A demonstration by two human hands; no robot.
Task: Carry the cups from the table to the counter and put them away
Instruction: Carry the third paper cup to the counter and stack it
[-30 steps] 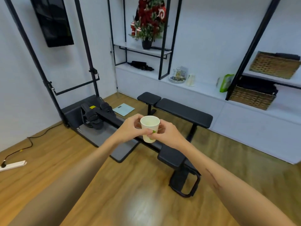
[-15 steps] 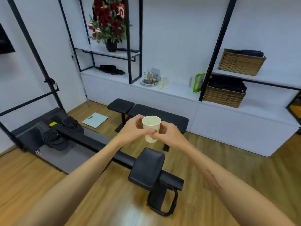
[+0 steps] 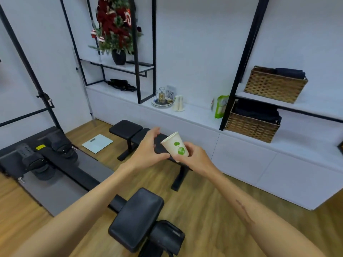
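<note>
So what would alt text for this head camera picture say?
A right hand holds a tilted white paper cup with a green print, the open left hand beside it, above a black workout bench and facing a white counter with wicker baskets.

Bright, even indoor light fills the room, with soft shadows only. A pale sheen lies on the wooden floor [image 3: 207, 210] near the bottom middle. Wide-angle distortion bends the black shelf posts [image 3: 246, 52] outward. Everything is slightly soft, the rowing machine [image 3: 37, 160] smeared at left.
</note>
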